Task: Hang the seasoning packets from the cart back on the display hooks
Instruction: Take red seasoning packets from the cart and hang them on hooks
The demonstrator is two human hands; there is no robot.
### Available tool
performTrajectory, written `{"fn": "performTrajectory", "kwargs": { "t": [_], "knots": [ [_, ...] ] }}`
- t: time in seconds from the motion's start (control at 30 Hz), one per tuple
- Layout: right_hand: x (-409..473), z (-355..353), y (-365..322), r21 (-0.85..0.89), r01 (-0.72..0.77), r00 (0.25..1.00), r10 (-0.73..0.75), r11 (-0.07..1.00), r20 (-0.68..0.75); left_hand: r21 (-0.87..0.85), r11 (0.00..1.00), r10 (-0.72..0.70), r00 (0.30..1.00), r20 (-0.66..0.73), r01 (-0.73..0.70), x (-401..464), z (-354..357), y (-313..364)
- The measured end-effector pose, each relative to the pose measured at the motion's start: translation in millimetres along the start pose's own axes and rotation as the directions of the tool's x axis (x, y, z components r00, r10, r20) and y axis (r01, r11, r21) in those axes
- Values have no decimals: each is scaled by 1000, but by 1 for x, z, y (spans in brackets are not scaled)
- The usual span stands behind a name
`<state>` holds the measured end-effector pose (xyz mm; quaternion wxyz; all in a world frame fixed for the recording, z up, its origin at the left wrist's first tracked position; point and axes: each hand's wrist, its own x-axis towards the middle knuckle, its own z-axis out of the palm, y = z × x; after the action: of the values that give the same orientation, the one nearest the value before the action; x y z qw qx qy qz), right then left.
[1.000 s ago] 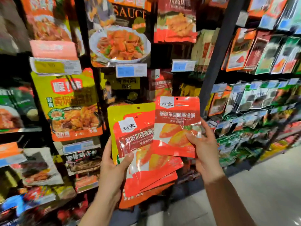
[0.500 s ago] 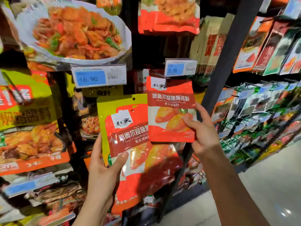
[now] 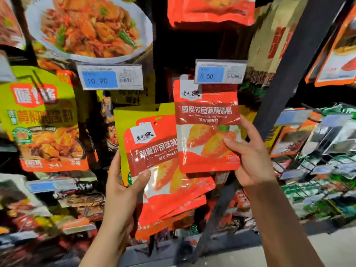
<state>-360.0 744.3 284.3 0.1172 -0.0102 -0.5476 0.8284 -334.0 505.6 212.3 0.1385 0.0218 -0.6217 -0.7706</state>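
Pinching a single red seasoning packet (image 3: 208, 130) at its right edge, the right hand (image 3: 252, 157) has its thumb on the printed front and its fingers curled behind. The packet is flat, glossy plastic film, rectangular, with a white logo patch at the top; its upper edge sits just under the blue "5 50" price tag (image 3: 219, 71), overlapping it slightly. Whether the packet is on a display hook cannot be told.

The left hand (image 3: 123, 189) grips a fanned stack of packets (image 3: 163, 170), thumb pressed across the front and fingers wrapped behind the left edge. The stack is the same shiny red film, with a yellow-green pouch at the back; it is held lower and left of the single packet, whose left edge overlaps it.

A second tag, the "10 90" price tag (image 3: 109, 78), hangs upper left, above a yellow-green sauce pouch (image 3: 44, 120).
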Motion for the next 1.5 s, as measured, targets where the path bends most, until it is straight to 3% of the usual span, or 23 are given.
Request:
{"fn": "performTrajectory", "kwargs": {
  "t": [0.17,0.37,0.57,0.7,0.8,0.9,0.93,1.03,1.1,1.2,1.4,1.5],
  "knots": [
    [4,-18,-10,-4,-65,993,65,998,96,-43,999,28,992,-126,-34,-33,25,-4],
    [31,-12,-9,-34,-54,994,57,998,89,-15,996,72,936,-344,-83,-68,49,-7],
    [78,16,17,-289,59,997,-45,956,55,226,970,188,876,-444,-93,-98,34,0],
    [94,17,19,-440,76,997,-65,895,40,172,976,196,881,-431,-132,-109,21,5],
    [93,14,23,-601,128,992,-110,789,66,127,983,174,890,-421,-132,-107,21,4],
    [76,3,29,-767,326,941,-265,552,209,31,992,126,906,-405,-124,-104,23,0],
    [64,-3,31,-761,378,919,-316,527,237,1,993,110,914,-392,-119,-102,25,-1],
    [14,-21,33,-661,503,860,-395,557,322,-28,994,90,928,-361,-108,-94,30,-5],
    [-18,-28,35,-630,530,847,-323,568,421,-35,992,99,932,-348,-118,-88,37,-6],
    [-43,-32,40,-633,409,881,-104,658,462,-10,993,107,942,-318,-116,-84,47,-7],
    [-35,-36,41,-496,178,939,5,850,345,10,989,146,938,-314,-151,-87,62,-5],
    [-34,-38,43,-432,84,953,55,898,299,7,990,138,942,-306,-143,-90,63,-5]
  ]
}}
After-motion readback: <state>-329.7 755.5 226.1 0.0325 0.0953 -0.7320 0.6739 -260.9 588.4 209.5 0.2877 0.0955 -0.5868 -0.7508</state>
